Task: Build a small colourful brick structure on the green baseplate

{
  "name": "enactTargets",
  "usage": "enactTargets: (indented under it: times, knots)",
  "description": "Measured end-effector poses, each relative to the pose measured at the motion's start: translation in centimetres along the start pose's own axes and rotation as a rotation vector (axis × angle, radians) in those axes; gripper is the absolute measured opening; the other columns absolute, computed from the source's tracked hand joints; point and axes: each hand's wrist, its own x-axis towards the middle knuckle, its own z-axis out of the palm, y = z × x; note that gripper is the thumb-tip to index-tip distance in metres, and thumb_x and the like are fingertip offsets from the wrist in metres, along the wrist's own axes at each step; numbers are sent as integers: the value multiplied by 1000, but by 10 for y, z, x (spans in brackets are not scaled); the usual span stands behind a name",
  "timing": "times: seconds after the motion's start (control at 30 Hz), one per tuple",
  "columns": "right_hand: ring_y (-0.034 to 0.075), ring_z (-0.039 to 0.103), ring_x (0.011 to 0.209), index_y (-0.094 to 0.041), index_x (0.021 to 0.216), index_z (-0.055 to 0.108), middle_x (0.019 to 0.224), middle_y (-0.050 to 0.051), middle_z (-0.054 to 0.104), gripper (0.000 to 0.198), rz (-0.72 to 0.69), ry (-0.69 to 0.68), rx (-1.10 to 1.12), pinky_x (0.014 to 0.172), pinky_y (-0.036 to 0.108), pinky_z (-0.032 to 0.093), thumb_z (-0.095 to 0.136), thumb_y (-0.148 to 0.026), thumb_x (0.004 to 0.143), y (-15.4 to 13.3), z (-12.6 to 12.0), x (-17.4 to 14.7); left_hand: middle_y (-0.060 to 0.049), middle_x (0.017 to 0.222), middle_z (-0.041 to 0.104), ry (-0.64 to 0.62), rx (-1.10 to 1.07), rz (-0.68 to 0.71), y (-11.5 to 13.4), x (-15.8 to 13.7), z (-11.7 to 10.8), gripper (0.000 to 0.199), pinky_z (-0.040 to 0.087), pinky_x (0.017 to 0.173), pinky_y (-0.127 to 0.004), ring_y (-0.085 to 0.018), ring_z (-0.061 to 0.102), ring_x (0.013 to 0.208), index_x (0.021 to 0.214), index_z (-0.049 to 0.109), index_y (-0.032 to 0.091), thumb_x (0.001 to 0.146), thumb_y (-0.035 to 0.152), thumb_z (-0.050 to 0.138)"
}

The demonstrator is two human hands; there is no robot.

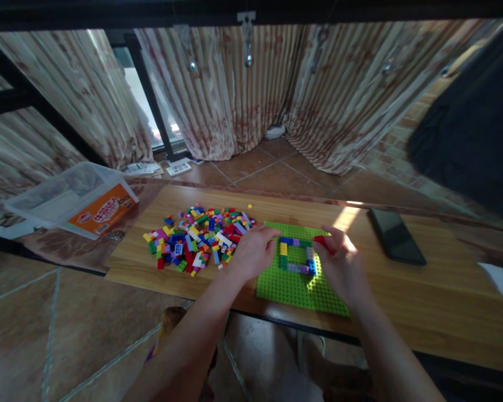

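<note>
Holding red brick (pixel 320 240), orange label (pixel 103 212) blurred

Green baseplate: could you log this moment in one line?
right hand: holds red brick | left hand: near rectangular brick outline | outline: on green baseplate

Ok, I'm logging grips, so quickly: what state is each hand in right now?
Left hand: at the green baseplate's left side, fingers partly curled; whether it holds anything cannot be told.
Right hand: closed, pinching a red brick.
</note>
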Motion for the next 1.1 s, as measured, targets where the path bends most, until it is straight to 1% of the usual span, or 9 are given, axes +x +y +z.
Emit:
enactTargets:
  times: [0.13, 0.23, 0.3, 0.4, 0.5, 0.57, 0.77, 0.93, 1.1]
  knots:
    - [24, 68, 82, -21, 105, 59, 91, 9, 72, 27, -51, -21, -54, 73, 39, 52, 55, -37, 84, -7, -2, -1, -7, 105, 70, -28, 15, 3, 2, 1, 7, 28, 49, 95, -34, -20, 63, 102, 105, 68, 17, 85, 11, 49]
    - [23, 66, 78, -21, 98, 62, 85, 8, 69, 21, -81, -35, -95, 70, 37, 52, 54, -35, 85, -7, -4, -1, -7, 104, 70, -45, 34, 6, 2, 1, 10, 28, 49, 95, -34, -20, 63, 101, 104, 68, 17, 85, 10, 50]
    - [21, 65, 77, -22, 97, 64, 88, 7, 68, 20, -134, -38, -110, 70, 37, 52, 53, -34, 85, -6, -4, 0, -7, 104, 71, -58, 44, 6, 2, 1, 12, 28, 49, 95, -34, -19, 64, 100, 104, 68, 18, 84, 10, 49]
    - [21, 63, 82, -22, 97, 67, 97, 9, 64, 21, -245, -47, -113, 74, 38, 53, 53, -33, 87, -5, -2, 0, -6, 103, 71, -68, 60, 7, 0, 1, 13, 28, 50, 94, -34, -19, 64, 100, 104, 68, 18, 85, 10, 48]
    - [22, 61, 87, -24, 97, 70, 98, 9, 62, 23, -321, -44, -141, 78, 41, 52, 53, -34, 87, -4, 1, -1, -7, 101, 70, -71, 73, 1, 0, 1, 14, 27, 50, 93, -34, -20, 64, 98, 103, 68, 18, 85, 12, 49]
    - [22, 60, 88, -24, 98, 71, 97, 8, 62, 23, -331, -58, -160, 79, 42, 52, 53, -35, 87, -3, 4, -2, -7, 101, 70, -78, 77, 0, 0, 1, 15, 27, 50, 93, -34, -20, 64, 97, 103, 68, 18, 85, 12, 49]
    - [25, 57, 92, -23, 101, 72, 96, 8, 68, 24, -348, -181, -236, 84, 42, 49, 55, -30, 87, 3, 16, -1, -8, 101, 70, -96, 78, 15, 0, -1, 13, 27, 50, 92, -34, -20, 63, 98, 105, 68, 16, 86, 13, 48]
    - [26, 57, 94, -24, 105, 72, 97, 6, 70, 25, -374, -193, -265, 88, 45, 47, 56, -29, 85, 4, 24, 4, -7, 99, 70, -106, 81, 17, 1, -1, 10, 26, 50, 92, -33, -20, 63, 97, 103, 68, 17, 87, 14, 47]
    - [26, 58, 95, -26, 103, 72, 97, 5, 71, 24, -368, -200, -241, 90, 46, 46, 59, -29, 83, 1, 27, 5, -7, 99, 70, -108, 101, 29, 1, -1, 12, 25, 49, 94, -34, -21, 63, 97, 102, 68, 17, 87, 14, 48]
